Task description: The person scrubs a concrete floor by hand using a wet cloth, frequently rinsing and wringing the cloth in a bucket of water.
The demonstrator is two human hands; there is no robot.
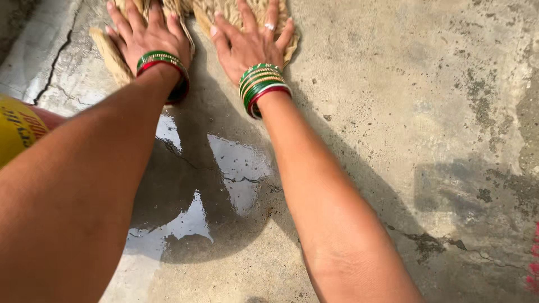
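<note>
Both my arms reach forward over a cracked concrete floor (404, 101). My left hand (147, 35) lies flat, fingers spread, on a tan coarse-woven cloth (109, 53) at the top edge of the view. My right hand (251, 38) presses flat on the same cloth's right part (292, 47), a ring on one finger. Green, red and gold bangles circle my left wrist (164, 63) and my right wrist (261, 85). Most of the cloth is hidden under my hands or cut off by the frame.
A puddle of water (224, 168) spreads on the floor between my forearms, reflecting light. Cracks run through the concrete (56, 56). A yellow object (17, 132) shows at the left edge. Dark damp patches (477, 191) mark the floor on the right.
</note>
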